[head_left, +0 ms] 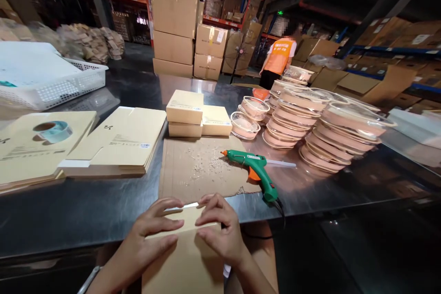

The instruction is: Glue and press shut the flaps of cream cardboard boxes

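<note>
A tan cardboard box (188, 262) is held close to my body at the table's front edge. My left hand (156, 227) grips the box's upper left side, fingers bent over its top edge and thumb on the front face. On the upper right side, my right hand (218, 225) holds the same box with curled fingers and thumb. A strip of white inner surface shows at the box's top edge between the hands. Beyond them, a green glue gun (253, 163) with an orange nozzle and trigger lies on a flat cardboard sheet (175, 183) dotted with dried glue bits.
Flat box blanks (127, 142) are stacked at left, near a white basket (93, 76). Three closed boxes (184, 108) stand behind the cardboard sheet. Tall stacks of clear-lidded pink containers (320, 147) fill the right. A person in an orange vest (279, 55) stands beyond the table.
</note>
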Action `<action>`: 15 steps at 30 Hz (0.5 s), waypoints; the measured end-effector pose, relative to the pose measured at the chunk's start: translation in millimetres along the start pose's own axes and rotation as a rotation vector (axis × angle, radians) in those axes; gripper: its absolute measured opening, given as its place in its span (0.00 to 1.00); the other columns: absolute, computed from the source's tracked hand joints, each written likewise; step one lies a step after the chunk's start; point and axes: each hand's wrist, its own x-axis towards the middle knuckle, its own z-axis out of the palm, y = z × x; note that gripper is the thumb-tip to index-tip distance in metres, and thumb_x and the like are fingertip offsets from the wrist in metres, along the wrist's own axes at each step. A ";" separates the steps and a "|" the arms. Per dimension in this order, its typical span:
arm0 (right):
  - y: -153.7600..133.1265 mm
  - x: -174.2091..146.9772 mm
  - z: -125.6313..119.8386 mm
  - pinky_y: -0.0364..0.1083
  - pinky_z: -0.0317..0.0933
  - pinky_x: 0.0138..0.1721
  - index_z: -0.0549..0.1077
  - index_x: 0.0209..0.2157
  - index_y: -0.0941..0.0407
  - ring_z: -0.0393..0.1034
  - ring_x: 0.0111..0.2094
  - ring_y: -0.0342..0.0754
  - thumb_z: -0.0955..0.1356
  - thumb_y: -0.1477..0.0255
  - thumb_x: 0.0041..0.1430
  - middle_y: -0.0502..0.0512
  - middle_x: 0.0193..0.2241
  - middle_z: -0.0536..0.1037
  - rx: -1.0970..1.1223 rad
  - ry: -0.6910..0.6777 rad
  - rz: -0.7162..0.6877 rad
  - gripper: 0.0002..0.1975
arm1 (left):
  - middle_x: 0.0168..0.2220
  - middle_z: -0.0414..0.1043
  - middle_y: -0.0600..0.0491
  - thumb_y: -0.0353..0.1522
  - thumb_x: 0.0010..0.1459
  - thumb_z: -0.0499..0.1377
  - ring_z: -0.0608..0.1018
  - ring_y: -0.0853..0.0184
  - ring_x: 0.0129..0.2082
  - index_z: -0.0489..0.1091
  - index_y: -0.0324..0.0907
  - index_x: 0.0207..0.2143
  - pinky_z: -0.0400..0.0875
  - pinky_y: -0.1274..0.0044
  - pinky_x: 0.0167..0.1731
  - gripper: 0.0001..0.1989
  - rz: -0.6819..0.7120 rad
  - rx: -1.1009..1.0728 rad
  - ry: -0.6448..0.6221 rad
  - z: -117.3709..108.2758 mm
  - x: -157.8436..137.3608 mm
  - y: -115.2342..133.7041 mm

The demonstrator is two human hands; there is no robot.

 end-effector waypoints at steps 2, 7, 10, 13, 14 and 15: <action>1.9 -2.7 2.2 0.49 0.68 0.44 0.74 0.42 0.48 0.74 0.43 0.52 0.77 0.65 0.52 0.51 0.37 0.74 0.066 0.068 0.047 0.17 | 0.43 0.82 0.49 0.39 0.59 0.66 0.83 0.62 0.46 0.83 0.54 0.39 0.79 0.76 0.45 0.07 -0.006 -0.021 0.008 1.9 -1.2 -0.4; 3.6 -4.0 4.1 0.48 0.68 0.43 0.62 0.27 0.52 0.76 0.40 0.50 0.77 0.69 0.49 0.46 0.31 0.67 0.111 0.096 0.035 0.19 | 0.38 0.81 0.52 0.39 0.59 0.66 0.82 0.64 0.44 0.82 0.53 0.37 0.78 0.78 0.44 0.05 -0.047 -0.047 0.033 6.0 -2.4 0.0; 2.2 -1.3 2.6 0.46 0.67 0.40 0.60 0.25 0.53 0.76 0.39 0.50 0.77 0.71 0.50 0.46 0.30 0.67 0.100 0.079 0.031 0.20 | 0.36 0.80 0.51 0.39 0.59 0.66 0.82 0.63 0.42 0.82 0.52 0.35 0.78 0.77 0.42 0.05 -0.075 -0.058 0.024 7.3 -1.8 0.4; 2.7 -0.5 2.5 0.46 0.66 0.41 0.62 0.27 0.53 0.76 0.40 0.50 0.77 0.69 0.51 0.46 0.30 0.67 0.128 0.090 0.052 0.19 | 0.36 0.79 0.51 0.39 0.58 0.66 0.82 0.64 0.41 0.82 0.52 0.34 0.77 0.77 0.42 0.05 -0.104 -0.056 0.045 8.6 -1.2 0.5; 3.4 -0.9 2.9 0.46 0.66 0.41 0.63 0.28 0.53 0.76 0.40 0.50 0.78 0.67 0.50 0.46 0.31 0.68 0.153 0.111 0.065 0.19 | 0.36 0.79 0.51 0.40 0.58 0.66 0.82 0.64 0.41 0.82 0.52 0.34 0.77 0.78 0.42 0.05 -0.119 -0.050 0.048 9.0 -1.1 0.3; 4.3 -1.5 3.4 0.47 0.66 0.42 0.63 0.29 0.52 0.76 0.40 0.50 0.78 0.65 0.50 0.46 0.31 0.68 0.178 0.133 0.076 0.20 | 0.36 0.79 0.51 0.40 0.58 0.66 0.82 0.64 0.40 0.82 0.51 0.33 0.77 0.78 0.42 0.06 -0.133 -0.044 0.046 9.3 -1.1 0.0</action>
